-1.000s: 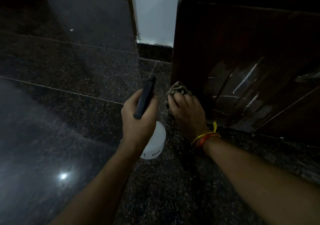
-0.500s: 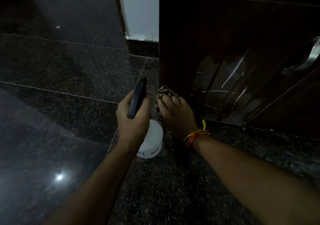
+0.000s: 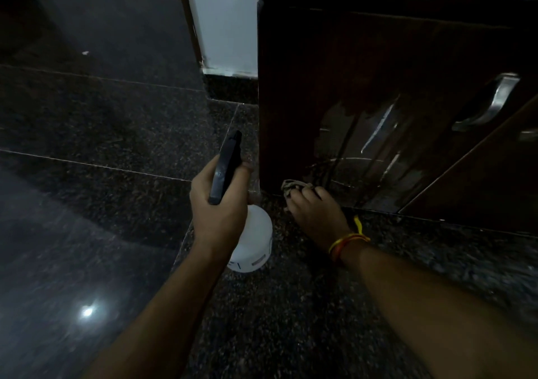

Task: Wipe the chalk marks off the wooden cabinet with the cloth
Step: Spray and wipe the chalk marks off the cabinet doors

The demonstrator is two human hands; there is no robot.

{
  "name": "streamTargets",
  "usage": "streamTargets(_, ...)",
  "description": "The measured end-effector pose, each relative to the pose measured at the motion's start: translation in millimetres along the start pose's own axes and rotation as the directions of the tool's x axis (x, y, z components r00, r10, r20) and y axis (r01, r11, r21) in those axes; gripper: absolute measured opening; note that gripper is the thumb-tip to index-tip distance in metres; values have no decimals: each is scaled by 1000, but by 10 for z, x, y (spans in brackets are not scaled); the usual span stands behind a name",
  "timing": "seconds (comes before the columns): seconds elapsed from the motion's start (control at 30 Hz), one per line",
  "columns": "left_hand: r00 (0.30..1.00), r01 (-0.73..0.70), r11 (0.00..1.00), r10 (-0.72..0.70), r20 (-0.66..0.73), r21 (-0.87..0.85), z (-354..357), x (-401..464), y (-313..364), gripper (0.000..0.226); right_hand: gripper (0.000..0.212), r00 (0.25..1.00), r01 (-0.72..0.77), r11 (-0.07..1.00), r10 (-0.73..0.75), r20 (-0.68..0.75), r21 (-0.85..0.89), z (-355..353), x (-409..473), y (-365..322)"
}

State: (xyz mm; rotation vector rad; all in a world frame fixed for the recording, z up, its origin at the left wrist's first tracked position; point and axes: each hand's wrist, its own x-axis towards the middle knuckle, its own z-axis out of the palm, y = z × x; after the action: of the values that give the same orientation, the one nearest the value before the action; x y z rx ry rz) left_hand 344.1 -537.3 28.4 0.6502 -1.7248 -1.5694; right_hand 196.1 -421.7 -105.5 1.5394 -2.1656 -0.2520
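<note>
A dark speckled granite floor (image 3: 102, 134) fills the near and left parts of the head view, polished enough to carry a small bright reflection of a light (image 3: 87, 311) near the left. At the far right stands the wooden cabinet (image 3: 364, 67), dark brown, its base meeting the floor. A white wall (image 3: 224, 20) with a dark skirting shows just left of the cabinet, further back. The cabinet's lower front is wet and glossy, and pale chalk marks (image 3: 377, 129) cross it as slanted streaks and a thin curved line. A curved metal handle (image 3: 492, 102) sits on the door at the far right.

The left hand (image 3: 218, 209) is wrapped around the neck of a spray bottle (image 3: 253, 241) with a white body and a black trigger head (image 3: 227, 167) that points up and away; the fingers are curled together about it, thumb on the near side. The bottle hangs just left of the cabinet's corner, apart from it.

The right hand (image 3: 317, 215) is low at the foot of the cabinet, palm down, fingers close together and bent over a crumpled cloth (image 3: 292, 188). The cloth lies bunched at the fingertips, against the cabinet's bottom edge where it meets the floor, left of the chalk marks. Whether the cloth rests on the floor or on the wood cannot be told. A red and yellow thread bracelet (image 3: 348, 240) circles the right wrist.
</note>
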Motion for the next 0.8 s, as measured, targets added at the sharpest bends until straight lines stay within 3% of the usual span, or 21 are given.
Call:
streamTargets(0.13, 1000, -5, 1000, 5, 26, -17, 13, -24, 51, 19, 34, 990, -141, 988, 139, 36, 56, -57, -280, 232)
streamTargets(0.23, 998, -27, 999, 28, 56, -20, 42, -64, 68, 20, 22, 966, -254, 958, 258, -12, 136, -169, -292, 229)
streamTargets(0.3, 996, -43, 999, 44, 73, -17, 56, -64, 83, 21, 31, 932, -329, 918, 354, -79, 223, -284, -176, 208)
streamTargets(0.37, 996, -50, 999, 51, 74, -12, 82, -39, 103, 21, 38, 879, -387, 871, 447, -165, 302, -493, -12, 215)
streamTargets(0.47, 997, -53, 999, 53, 62, -9, 162, -12, 139, 19, 40, 740, -445, 792, 588, -327, 418, -814, 172, 288)
streamTargets(0.57, 994, -75, 997, 76, 81, -18, 236, -22, 166, 19, 37, 624, -500, 724, 682, -382, 475, -953, 232, 319)
streamTargets(0.63, 993, -70, 997, 73, 92, -26, 270, -40, 160, 18, 38, 629, -530, 719, 689, -360, 449, -897, 205, 296)
streamTargets(0.8, 992, -56, 998, 58, 115, -24, 326, -109, 120, 15, 35, 750, -527, 735, 638, -175, 426, -701, 26, 182)
